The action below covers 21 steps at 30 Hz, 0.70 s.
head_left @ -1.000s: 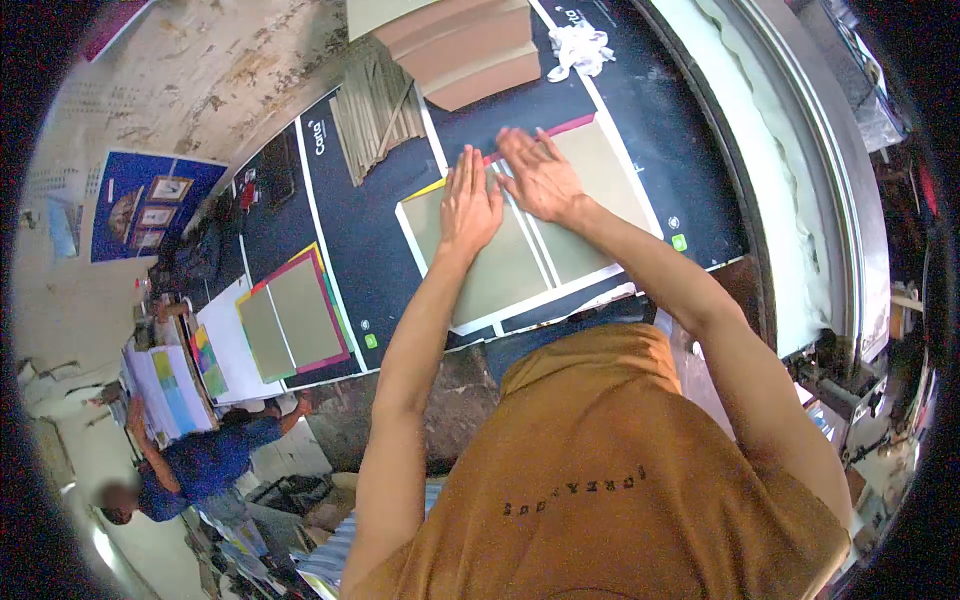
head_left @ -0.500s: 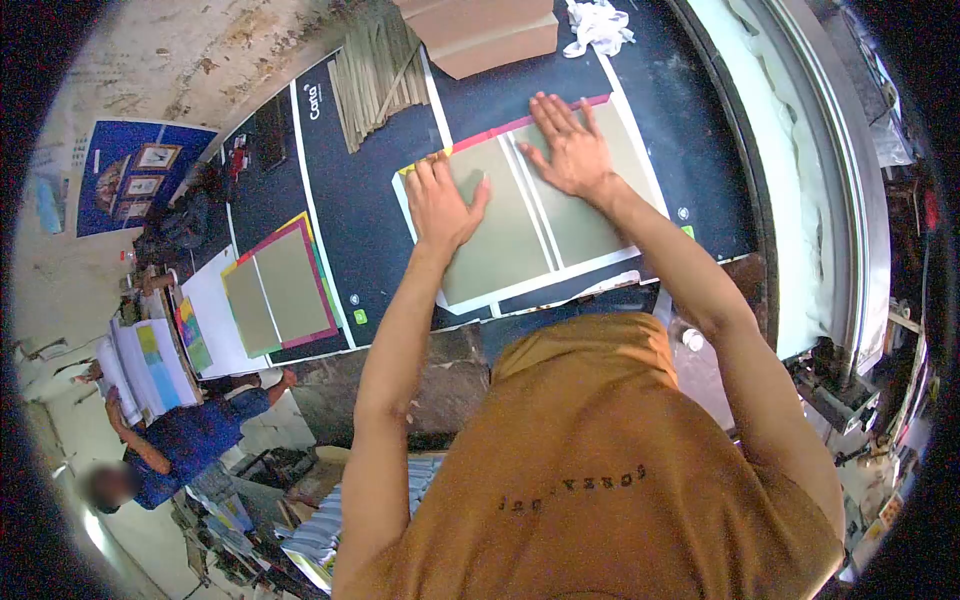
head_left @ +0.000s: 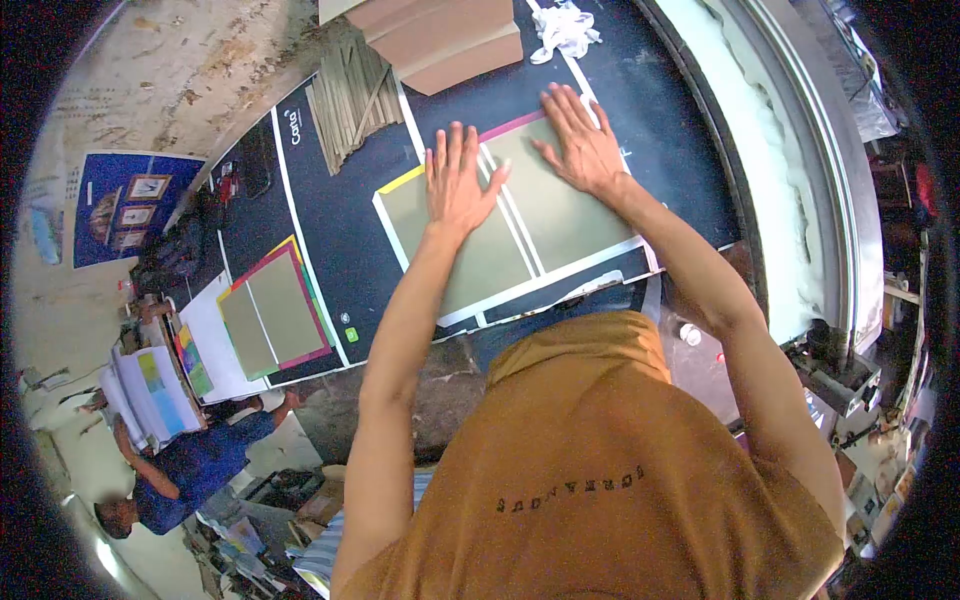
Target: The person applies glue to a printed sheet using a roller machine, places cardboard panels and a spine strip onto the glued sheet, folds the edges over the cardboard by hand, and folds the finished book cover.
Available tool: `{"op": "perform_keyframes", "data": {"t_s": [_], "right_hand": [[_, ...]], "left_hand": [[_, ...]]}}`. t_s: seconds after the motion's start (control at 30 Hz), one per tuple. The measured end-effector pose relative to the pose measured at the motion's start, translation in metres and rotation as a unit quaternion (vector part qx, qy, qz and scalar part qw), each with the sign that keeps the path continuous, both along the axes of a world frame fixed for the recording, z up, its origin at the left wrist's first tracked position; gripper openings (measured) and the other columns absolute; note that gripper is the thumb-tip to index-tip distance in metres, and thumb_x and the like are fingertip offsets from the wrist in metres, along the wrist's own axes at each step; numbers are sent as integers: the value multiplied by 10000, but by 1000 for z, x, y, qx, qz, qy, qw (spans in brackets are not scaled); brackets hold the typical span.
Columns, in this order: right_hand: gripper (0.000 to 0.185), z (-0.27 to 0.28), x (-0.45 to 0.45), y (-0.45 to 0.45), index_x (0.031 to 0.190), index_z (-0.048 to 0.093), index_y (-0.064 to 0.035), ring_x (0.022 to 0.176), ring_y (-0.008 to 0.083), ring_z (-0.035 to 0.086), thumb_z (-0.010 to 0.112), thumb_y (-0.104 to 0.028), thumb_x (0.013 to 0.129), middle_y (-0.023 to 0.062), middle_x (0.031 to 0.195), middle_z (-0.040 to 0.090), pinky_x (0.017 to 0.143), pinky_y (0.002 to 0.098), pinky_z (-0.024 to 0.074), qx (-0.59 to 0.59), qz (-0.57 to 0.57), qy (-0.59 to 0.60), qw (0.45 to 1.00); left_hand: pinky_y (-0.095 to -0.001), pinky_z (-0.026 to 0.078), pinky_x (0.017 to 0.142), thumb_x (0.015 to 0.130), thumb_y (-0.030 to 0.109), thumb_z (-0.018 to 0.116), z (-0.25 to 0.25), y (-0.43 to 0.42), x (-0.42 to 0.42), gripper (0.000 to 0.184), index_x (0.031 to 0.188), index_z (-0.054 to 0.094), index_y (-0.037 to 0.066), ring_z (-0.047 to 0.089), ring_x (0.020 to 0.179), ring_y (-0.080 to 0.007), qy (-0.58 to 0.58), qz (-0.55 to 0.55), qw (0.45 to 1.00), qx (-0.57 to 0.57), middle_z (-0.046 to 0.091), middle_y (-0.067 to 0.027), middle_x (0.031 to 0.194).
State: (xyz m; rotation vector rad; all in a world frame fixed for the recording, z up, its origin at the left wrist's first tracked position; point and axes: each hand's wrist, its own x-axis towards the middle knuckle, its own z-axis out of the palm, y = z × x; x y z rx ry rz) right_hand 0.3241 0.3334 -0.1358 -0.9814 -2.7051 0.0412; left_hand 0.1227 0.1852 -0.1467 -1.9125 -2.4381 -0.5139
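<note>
A book cover piece lies on the dark table in front of me, with a left grey-beige board [head_left: 484, 275] and a right grey-beige board [head_left: 572, 222]. A thin spine strip [head_left: 522, 240] runs between them. Yellow edging [head_left: 402, 181] and pink edging [head_left: 512, 125] are folded over the far side, and a white border shows elsewhere. My left hand [head_left: 460, 185] rests flat near the far edge of the left board, fingers stretched out. Flat and spread, my right hand [head_left: 585, 145] touches the far right part of the right board. Neither hand grips anything.
Narrow board strips [head_left: 350, 105] and stacked brown boards [head_left: 440, 45] stand at the back. A crumpled white cloth [head_left: 565, 30] lies behind my right hand. Another cover piece [head_left: 275, 315] is on the left. A machine with a metal roller [head_left: 815, 180] borders the right. Another person [head_left: 195, 470] works at far left.
My left hand has slid right along the far edge, away from the yellow corner, and its fingers have straightened. My right hand stays flat at the far right. The camera view has shifted slightly.
</note>
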Motion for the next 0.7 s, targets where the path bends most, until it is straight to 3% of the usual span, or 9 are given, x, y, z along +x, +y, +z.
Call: {"op": "perform_keyframes", "data": {"t_s": [0.1, 0.27, 0.47, 0.53, 0.7], "right_hand": [[767, -2, -5, 3, 1580, 315, -65, 1525, 235, 290, 424, -569, 1013, 102, 1634, 346, 1254, 482, 187, 15, 24, -35, 999], [753, -16, -34, -16, 1566, 353, -60, 1526, 264, 286, 394, -573, 1016, 110, 1634, 348, 1261, 480, 159, 13, -25, -13, 1000], [715, -21, -65, -51, 1557, 387, -80, 1525, 246, 294, 319, -564, 1036, 86, 1625, 375, 1265, 493, 119, -25, 80, -12, 996], [703, -12, -54, -45, 1561, 384, -94, 1522, 228, 302, 313, -559, 1038, 78, 1627, 373, 1265, 500, 114, -53, 108, 1, 993], [795, -9, -20, -11, 1576, 343, -83, 1525, 224, 300, 374, -625, 996, 83, 1639, 349, 1257, 535, 112, -43, -57, 25, 997]], "left_hand": [[-586, 186, 1224, 957, 563, 553, -3, -7, 10, 767, 1547, 414, 94, 247, 1514, -415, -4, 0, 1000, 4, 324, -140, 1638], [-610, 173, 1222, 992, 479, 525, -2, -8, 6, 632, 1537, 453, 167, 269, 1508, -411, 32, -1, 999, -13, 358, -94, 1631], [-601, 202, 1219, 1007, 300, 479, -10, -8, 1, 544, 1518, 469, 114, 308, 1491, -417, 5, -7, 1000, 19, 385, -105, 1616], [-577, 225, 1219, 990, 267, 494, -14, -9, 1, 566, 1511, 453, 50, 331, 1485, -398, 18, -9, 999, 29, 383, -136, 1610], [-529, 230, 1232, 961, 275, 543, -9, -12, 1, 626, 1499, 429, -23, 333, 1487, -380, -5, -1, 1000, 31, 372, -192, 1602]]}}
